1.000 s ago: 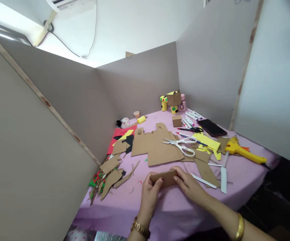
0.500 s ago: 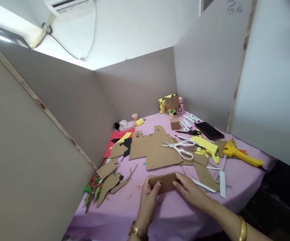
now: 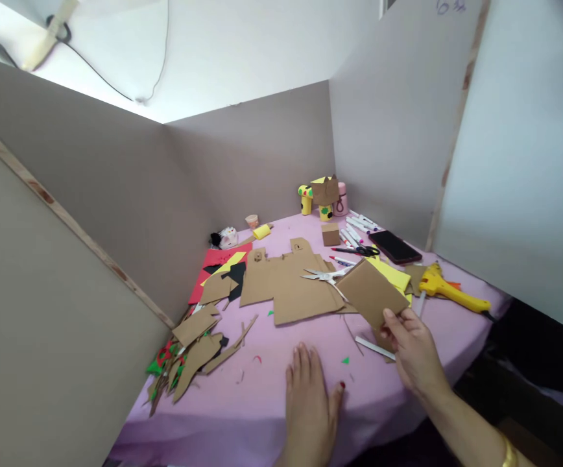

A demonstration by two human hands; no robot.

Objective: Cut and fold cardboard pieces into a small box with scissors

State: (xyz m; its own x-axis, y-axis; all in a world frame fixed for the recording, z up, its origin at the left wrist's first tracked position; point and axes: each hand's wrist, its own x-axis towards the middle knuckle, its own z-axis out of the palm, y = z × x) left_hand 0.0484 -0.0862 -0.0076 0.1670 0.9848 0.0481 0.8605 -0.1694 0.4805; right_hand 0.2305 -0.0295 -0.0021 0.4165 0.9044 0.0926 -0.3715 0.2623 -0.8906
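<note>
My right hand [image 3: 410, 344] pinches the lower corner of a square brown cardboard piece [image 3: 373, 293], raised above the right side of the table. The piece hides part of the white-handled scissors [image 3: 324, 275] and some yellow paper behind it. Flat on the pink tablecloth [image 3: 242, 402] near the front edge lies my left hand [image 3: 308, 402], fingers stretched out and holding nothing. Beyond it rests a large cut cardboard sheet [image 3: 288, 292], with the scissors' blades over its right part. A white strip [image 3: 375, 347] lies beside my right hand.
Cardboard scraps [image 3: 198, 363] pile up at the left. A yellow glue gun [image 3: 449, 288], a black phone [image 3: 395, 246], black scissors [image 3: 357, 250] and several markers [image 3: 362, 224] lie at the right. A small cardboard box [image 3: 331, 234] stands farther back. Grey partitions [image 3: 257, 152] enclose the table.
My left hand has let go of the cardboard piece and now lies flat on the table. My right hand has carried the piece to the right and turned its broad face into view.
</note>
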